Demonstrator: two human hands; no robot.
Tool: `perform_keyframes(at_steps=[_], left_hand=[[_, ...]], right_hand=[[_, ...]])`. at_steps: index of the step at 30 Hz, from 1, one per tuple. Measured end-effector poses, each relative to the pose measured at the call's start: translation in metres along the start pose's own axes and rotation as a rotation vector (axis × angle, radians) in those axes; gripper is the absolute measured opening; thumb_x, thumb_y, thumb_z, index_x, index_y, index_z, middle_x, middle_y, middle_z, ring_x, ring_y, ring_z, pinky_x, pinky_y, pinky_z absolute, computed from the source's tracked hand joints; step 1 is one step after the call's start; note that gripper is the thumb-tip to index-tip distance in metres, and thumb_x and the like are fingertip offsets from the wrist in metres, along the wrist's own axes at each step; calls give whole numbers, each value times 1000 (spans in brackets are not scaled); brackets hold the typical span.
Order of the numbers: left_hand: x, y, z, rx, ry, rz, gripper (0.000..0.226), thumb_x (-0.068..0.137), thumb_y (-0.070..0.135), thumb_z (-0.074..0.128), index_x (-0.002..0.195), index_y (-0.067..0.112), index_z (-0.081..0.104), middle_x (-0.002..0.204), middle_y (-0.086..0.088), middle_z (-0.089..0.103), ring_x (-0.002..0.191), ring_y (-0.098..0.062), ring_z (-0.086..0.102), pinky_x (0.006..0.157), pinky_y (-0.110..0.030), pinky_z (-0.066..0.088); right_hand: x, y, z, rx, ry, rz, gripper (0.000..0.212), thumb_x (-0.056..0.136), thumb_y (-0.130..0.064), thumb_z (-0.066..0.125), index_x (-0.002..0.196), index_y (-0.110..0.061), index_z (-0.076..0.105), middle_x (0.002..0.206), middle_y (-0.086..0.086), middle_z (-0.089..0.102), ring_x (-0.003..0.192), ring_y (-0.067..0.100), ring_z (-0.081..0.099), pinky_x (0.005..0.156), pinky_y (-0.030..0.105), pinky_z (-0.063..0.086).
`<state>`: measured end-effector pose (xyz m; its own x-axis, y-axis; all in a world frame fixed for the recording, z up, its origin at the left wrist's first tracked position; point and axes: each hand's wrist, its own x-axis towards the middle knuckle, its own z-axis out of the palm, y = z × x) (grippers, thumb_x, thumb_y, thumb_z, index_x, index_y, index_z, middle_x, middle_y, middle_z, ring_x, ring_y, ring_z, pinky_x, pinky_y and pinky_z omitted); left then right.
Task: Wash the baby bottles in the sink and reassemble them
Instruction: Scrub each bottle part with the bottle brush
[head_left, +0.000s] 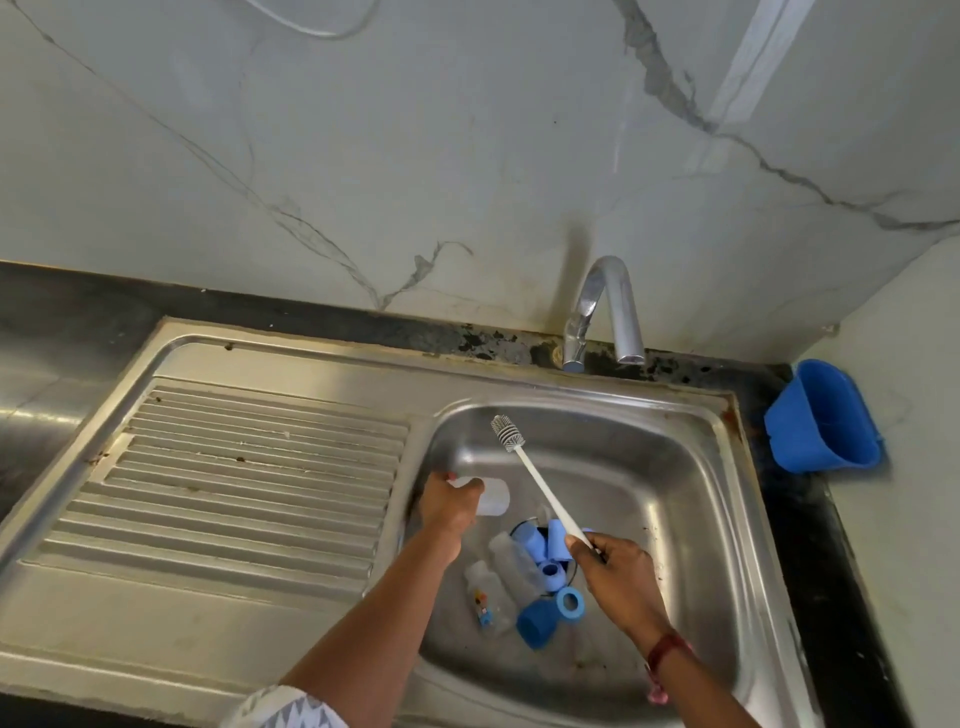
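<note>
Above a steel sink (691, 467) set in a dark counter (78, 312) under a veined marble wall (415, 156), the left hand (449, 506) is gripping a clear bottle (492, 496). The right hand (615, 577) is holding a white brush (524, 467) by its handle. Other bottle parts (537, 621) are lying together at the sink's bottom.

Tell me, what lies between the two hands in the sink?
Head view: blue caps and a clear bottle lie between the left hand and the right hand.
</note>
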<state>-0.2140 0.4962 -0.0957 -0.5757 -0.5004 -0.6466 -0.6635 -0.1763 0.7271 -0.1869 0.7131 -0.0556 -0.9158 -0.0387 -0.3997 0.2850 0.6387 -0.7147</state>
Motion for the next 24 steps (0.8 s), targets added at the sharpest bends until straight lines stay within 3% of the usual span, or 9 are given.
perform_keyframes(at_steps=[3, 5, 7, 10, 13, 20, 22, 24], left_hand=[[19, -10, 14, -7, 18, -20, 32, 84, 12, 72, 110, 8, 53, 117, -18, 61, 94, -31, 60, 79, -40, 57], [25, -16, 22, 166, 69, 90, 45, 79, 16, 78, 118, 7, 56, 117, -15, 64, 103, -31, 62, 88, -39, 54], [29, -16, 26, 350, 73, 207, 54, 79, 20, 80, 126, 10, 54, 120, -9, 63, 109, -27, 62, 86, -31, 50], [36, -16, 32, 565, 43, 381, 49, 83, 20, 75, 126, 17, 52, 123, -7, 59, 105, -23, 61, 77, -27, 45], [46, -18, 35, 667, 21, 470, 52, 84, 19, 75, 129, 19, 50, 126, -6, 56, 109, -23, 59, 84, -31, 49], [45, -18, 36, 656, 96, 467, 90, 75, 25, 83, 148, 18, 32, 140, -9, 47, 121, -29, 52, 88, -33, 48], [29, -25, 39, 637, 193, 398, 86, 71, 22, 85, 141, 14, 35, 133, -12, 48, 117, -30, 52, 83, -33, 48], [12, -37, 43, 562, 262, 256, 68, 71, 19, 84, 124, 12, 42, 121, -12, 53, 105, -29, 57, 74, -30, 47]], right_hand=[[9, 6, 4, -7, 2, 49, 34, 93, -31, 63, 62, -17, 61, 42, -10, 44, 39, 4, 38, 42, 14, 29], [14, 9, 4, -10, -6, 66, 38, 94, -30, 63, 58, -20, 56, 42, -11, 43, 39, 4, 38, 42, 14, 30], [19, 14, 5, -5, -15, 80, 41, 94, -32, 63, 56, -22, 51, 43, -11, 41, 40, 4, 36, 42, 14, 30], [26, 19, 5, -33, -32, 87, 39, 94, -35, 62, 58, -24, 52, 47, -9, 42, 43, 4, 37, 45, 15, 31], [36, 22, 6, -62, -65, 76, 37, 94, -36, 60, 61, -22, 54, 47, -9, 44, 43, 5, 37, 46, 16, 31], [50, 29, 6, -79, -112, 21, 32, 96, -33, 59, 65, -27, 56, 49, -8, 47, 45, 5, 38, 47, 18, 34], [50, 33, 6, -93, -118, 11, 28, 97, -34, 58, 69, -28, 59, 51, -5, 48, 46, 5, 39, 48, 20, 35], [50, 38, 6, -97, -105, 19, 27, 96, -34, 57, 70, -29, 60, 53, -3, 49, 46, 5, 40, 49, 20, 36]])
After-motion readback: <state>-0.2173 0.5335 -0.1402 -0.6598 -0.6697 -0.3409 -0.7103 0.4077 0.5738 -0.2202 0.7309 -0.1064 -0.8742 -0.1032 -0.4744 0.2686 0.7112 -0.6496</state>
